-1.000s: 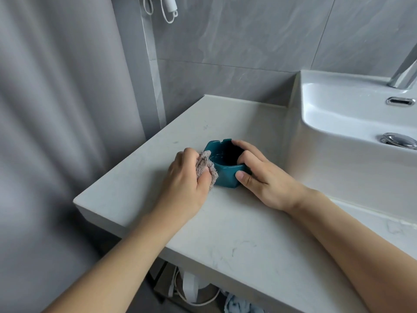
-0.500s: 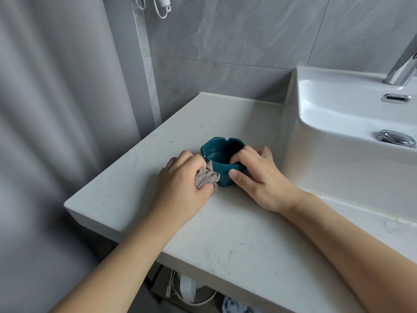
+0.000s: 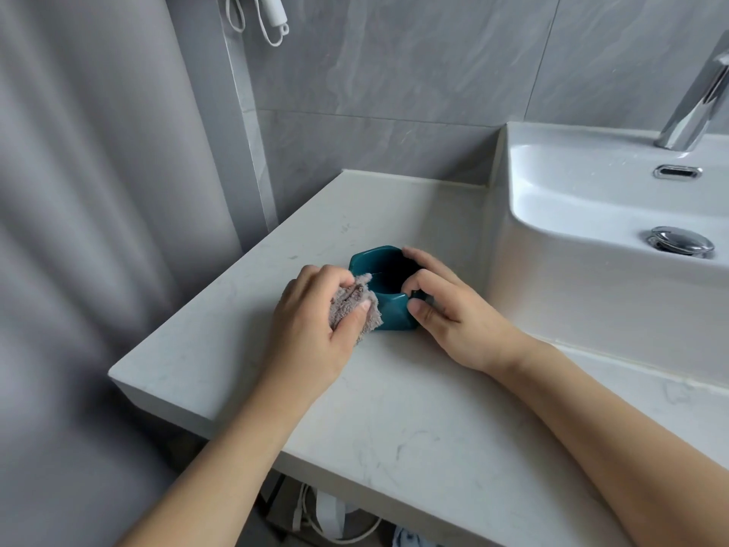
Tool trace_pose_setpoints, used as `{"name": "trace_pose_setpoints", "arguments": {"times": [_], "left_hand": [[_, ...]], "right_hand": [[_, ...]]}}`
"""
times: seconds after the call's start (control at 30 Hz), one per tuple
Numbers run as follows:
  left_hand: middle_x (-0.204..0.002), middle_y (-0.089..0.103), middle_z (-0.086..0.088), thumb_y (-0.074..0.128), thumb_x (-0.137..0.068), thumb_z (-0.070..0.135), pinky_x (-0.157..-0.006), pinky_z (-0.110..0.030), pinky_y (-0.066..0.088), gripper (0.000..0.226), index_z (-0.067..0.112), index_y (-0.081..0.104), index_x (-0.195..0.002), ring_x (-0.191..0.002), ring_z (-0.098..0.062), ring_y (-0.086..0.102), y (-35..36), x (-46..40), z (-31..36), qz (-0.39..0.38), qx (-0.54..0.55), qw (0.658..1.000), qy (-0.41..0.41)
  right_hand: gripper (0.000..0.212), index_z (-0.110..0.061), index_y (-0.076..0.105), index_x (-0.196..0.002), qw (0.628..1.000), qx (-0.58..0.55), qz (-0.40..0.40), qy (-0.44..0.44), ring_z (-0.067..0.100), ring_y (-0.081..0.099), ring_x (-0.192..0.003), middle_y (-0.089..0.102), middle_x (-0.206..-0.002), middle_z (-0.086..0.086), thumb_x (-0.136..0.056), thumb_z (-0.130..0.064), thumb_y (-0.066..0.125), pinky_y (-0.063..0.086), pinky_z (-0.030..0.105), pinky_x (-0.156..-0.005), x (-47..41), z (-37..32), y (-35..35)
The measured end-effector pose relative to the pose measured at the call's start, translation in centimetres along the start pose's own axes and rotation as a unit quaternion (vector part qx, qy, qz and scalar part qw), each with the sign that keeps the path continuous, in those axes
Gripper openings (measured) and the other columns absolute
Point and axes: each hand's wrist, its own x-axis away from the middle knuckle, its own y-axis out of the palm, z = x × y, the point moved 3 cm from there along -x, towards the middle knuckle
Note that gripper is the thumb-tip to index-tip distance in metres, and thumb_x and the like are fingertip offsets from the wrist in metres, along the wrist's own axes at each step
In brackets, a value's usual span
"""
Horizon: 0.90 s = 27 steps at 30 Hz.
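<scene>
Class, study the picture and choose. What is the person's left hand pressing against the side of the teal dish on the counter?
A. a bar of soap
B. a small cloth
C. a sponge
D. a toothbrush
B: the left hand pinches a bunched grey-brown cloth against the side of the dish, while the right hand holds the dish by its rim on the counter.
</scene>
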Motion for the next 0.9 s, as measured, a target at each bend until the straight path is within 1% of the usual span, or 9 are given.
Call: {"name": "trace_pose_setpoints", "arguments": {"times": [0.07,0.17,0.23,0.37,0.47,0.57,0.63,0.8,0.9], "left_hand": [[-0.102,0.057,0.003,0.059,-0.088,0.034,-0.082,-0.044,0.049,0.02,0.021,0.059,-0.103,-0.095,-0.025,0.057,0.1,0.1,0.3,-0.014,-0.044,0.999,0.023],[-0.1,0.058,0.003,0.066,-0.081,0.027,-0.078,-0.047,0.051,0.02,0.021,0.063,-0.099,-0.094,-0.026,0.058,0.1,0.2,0.4,-0.024,-0.082,0.996,0.027],[-0.097,0.061,0.004,0.065,-0.077,0.027,-0.074,-0.046,0.052,0.018,0.02,0.064,-0.094,-0.09,-0.027,0.06,0.1,0.3,0.4,-0.033,-0.108,0.993,0.026],[-0.09,0.063,0.003,0.058,-0.079,0.031,-0.07,-0.044,0.052,0.017,0.018,0.062,-0.089,-0.084,-0.028,0.059,0.2,0.3,0.1,-0.032,-0.147,0.988,-0.019],[-0.091,0.064,0.002,0.057,-0.081,0.032,-0.071,-0.042,0.051,0.018,0.017,0.059,-0.091,-0.083,-0.028,0.059,0.5,0.1,-0.3,-0.028,-0.138,0.99,-0.031],[-0.083,0.06,0.01,0.062,-0.09,0.03,-0.065,-0.036,0.047,0.011,0.022,0.056,-0.095,-0.072,-0.021,0.056,0.2,-0.1,-0.7,-0.003,-0.033,0.996,-0.087],[-0.076,0.055,0.013,0.063,-0.093,0.029,-0.058,-0.039,0.05,0.013,0.029,0.051,-0.095,-0.064,-0.019,0.055,0.1,-0.1,-0.7,0.013,0.032,0.993,-0.111],[-0.099,0.057,0.002,0.057,-0.09,0.029,-0.076,-0.026,0.043,0.017,0.015,0.056,-0.101,-0.088,-0.015,0.054,0.1,0.0,-0.1,0.016,-0.009,0.999,-0.044],[-0.098,0.055,0.0,0.066,-0.086,0.021,-0.076,-0.033,0.047,0.015,0.012,0.058,-0.095,-0.086,-0.02,0.056,0.4,0.1,0.0,-0.028,-0.062,0.997,-0.019]], "right_hand": [[0.008,-0.015,0.058,-0.099,1.0,0.011,0.019,-0.002,0.016,0.043,-0.131,0.04,-0.15,0.004,-0.096,-0.016,0.051,0.032,0.016,-0.104,-0.1,0.0,-0.1],[0.015,-0.016,0.062,-0.098,0.999,0.032,0.033,0.002,0.025,0.048,-0.126,0.049,-0.14,0.002,-0.092,-0.024,0.05,0.036,0.034,-0.106,-0.2,-0.2,0.0],[0.017,-0.018,0.061,-0.101,0.998,0.055,0.035,0.008,0.027,0.048,-0.125,0.052,-0.137,0.0,-0.091,-0.026,0.05,0.03,0.031,-0.106,-0.2,-0.3,0.0],[0.028,-0.016,0.06,-0.113,0.995,0.094,0.023,0.003,0.021,0.047,-0.125,0.055,-0.135,-0.003,-0.087,-0.018,0.049,0.018,0.012,-0.103,0.0,-0.4,-0.3],[0.029,-0.015,0.061,-0.113,0.993,0.115,0.021,-0.011,0.022,0.049,-0.118,0.058,-0.128,-0.005,-0.087,-0.012,0.048,0.017,0.011,-0.102,0.0,-0.3,-0.4],[0.026,-0.015,0.06,-0.117,0.997,0.072,0.002,-0.007,0.018,0.028,-0.141,0.038,-0.152,-0.002,-0.094,-0.01,0.048,0.013,0.011,-0.113,-0.2,-0.1,-0.4],[0.022,-0.015,0.056,-0.117,0.999,0.029,-0.028,0.009,0.013,0.019,-0.147,0.021,-0.161,0.002,-0.098,-0.007,0.049,0.015,0.01,-0.114,-0.4,-0.1,-0.3],[0.02,-0.014,0.054,-0.118,0.998,0.063,-0.022,0.02,0.027,0.03,-0.143,0.028,-0.158,0.006,-0.099,-0.014,0.049,0.028,0.036,-0.116,-0.7,-0.4,0.3],[0.024,-0.01,0.055,-0.118,0.994,0.102,-0.007,0.026,0.032,0.037,-0.137,0.037,-0.152,0.01,-0.099,-0.02,0.047,0.031,0.038,-0.113,-0.5,-1.0,0.3]]}}
